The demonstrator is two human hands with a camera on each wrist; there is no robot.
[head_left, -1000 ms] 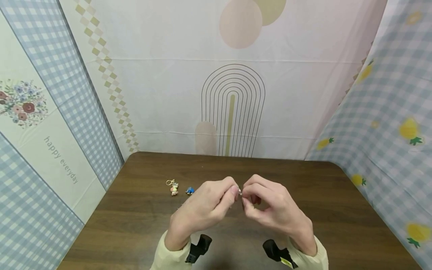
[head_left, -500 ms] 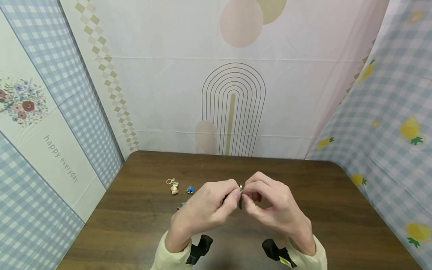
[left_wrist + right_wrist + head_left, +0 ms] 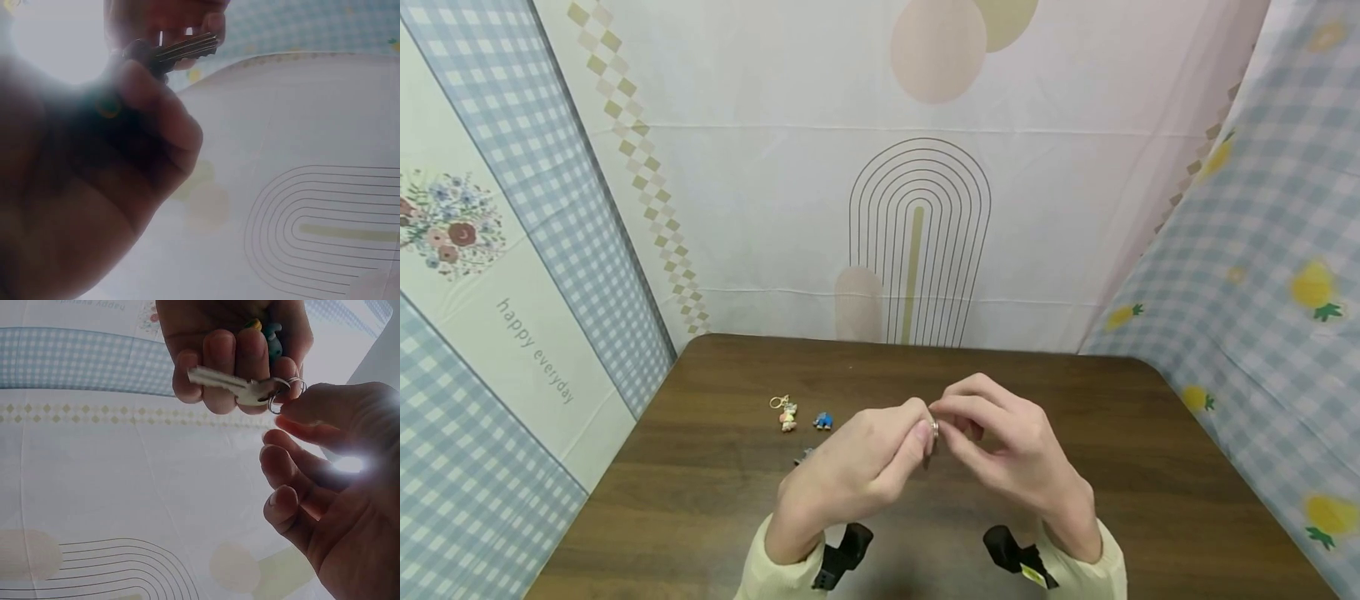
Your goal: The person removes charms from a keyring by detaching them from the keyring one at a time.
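In the head view my left hand (image 3: 861, 458) and right hand (image 3: 1011, 454) meet over the middle of the table, raised toward each other. My left hand grips a keychain: a teal figure (image 3: 273, 340) shows in its curled fingers in the right wrist view. A metal key ring (image 3: 279, 395) sticks out at the left fingertips, with a silver key (image 3: 219, 381) lying across those fingers. My right thumb and index finger pinch the ring's edge, while the other right fingers stay loosely bent. In the left wrist view the key (image 3: 187, 49) shows edge-on above the left thumb.
A small figure charm with a gold ring (image 3: 787, 417) lies on the brown table (image 3: 1112, 467) at left. Beside it is a small blue figure (image 3: 823, 421). A small grey item (image 3: 805, 455) is partly hidden behind my left hand. Patterned cloths hang around the table.
My right fingers have shifted slightly up and left around the ring. The ring and key have turned between the hands. More of the grey item shows than a second ago.
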